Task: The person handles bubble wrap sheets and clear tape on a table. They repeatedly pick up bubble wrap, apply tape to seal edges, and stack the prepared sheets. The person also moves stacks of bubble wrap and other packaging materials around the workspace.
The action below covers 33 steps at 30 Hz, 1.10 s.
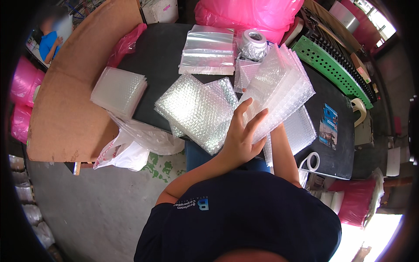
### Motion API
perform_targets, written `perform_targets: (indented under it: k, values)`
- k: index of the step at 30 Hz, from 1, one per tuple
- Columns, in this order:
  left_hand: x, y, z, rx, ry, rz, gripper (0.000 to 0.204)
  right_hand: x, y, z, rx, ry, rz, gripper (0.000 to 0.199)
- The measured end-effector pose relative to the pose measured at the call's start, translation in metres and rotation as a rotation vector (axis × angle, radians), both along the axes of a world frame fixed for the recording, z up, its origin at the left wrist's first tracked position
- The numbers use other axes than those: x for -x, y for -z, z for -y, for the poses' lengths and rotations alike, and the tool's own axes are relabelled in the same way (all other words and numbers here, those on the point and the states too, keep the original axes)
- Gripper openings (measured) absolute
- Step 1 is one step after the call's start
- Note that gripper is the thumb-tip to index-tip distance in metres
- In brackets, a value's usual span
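A fanned bundle of clear bubble wrap bags (279,83) is raised above the table, its layered edges splayed toward the upper right. My right hand (278,129) holds it from behind; the bundle hides most of that hand's fingers. In front, my left hand (247,131) has its fingers stretched apart, with the fingertips at the bundle's near left side. On the table just left of my hands lies a stack of bubble wrap bags (194,109), laid crosswise over others. More bubble wrap sheets (299,131) lie beneath my right forearm.
Another bubble wrap stack (118,92) sits at the left by a brown curved board (70,96). Flat clear plastic bags (208,50) and a tape roll (254,43) lie at the back. A green perforated machine (329,65) borders the right; a white tape ring (312,161) is near the front.
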<state>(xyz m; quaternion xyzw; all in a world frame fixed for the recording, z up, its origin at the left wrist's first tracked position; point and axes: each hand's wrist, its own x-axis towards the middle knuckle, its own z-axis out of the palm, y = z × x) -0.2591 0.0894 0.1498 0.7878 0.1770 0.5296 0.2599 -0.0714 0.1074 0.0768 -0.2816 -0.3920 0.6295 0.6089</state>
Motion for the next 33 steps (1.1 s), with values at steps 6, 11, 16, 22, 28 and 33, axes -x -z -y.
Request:
perform_targets:
  k: [6,11,16,22,28,33]
  values:
    - [0.001,-0.004,0.001,0.015,0.001,0.032,0.059,0.002,-0.004,0.001,0.025,0.002,0.059,0.066]
    - [-0.001,0.003,0.001,0.083,0.061,0.113,0.072,0.0,0.002,0.006,0.074,0.041,0.024,0.067]
    - [-0.006,0.004,0.002,0.036,0.031,0.164,0.062,-0.011,0.021,0.008,0.149,0.097,0.039,0.069]
    - [0.004,-0.002,0.0,0.102,0.006,0.067,0.068,-0.004,0.002,0.013,0.218,0.119,-0.073,0.073]
    - [0.012,0.002,-0.001,0.259,-0.054,0.131,0.073,-0.011,-0.004,0.019,0.1,0.205,0.133,0.085]
    - [0.032,0.039,-0.01,0.507,-0.171,0.244,0.067,-0.018,-0.029,0.023,0.194,0.253,0.459,0.084]
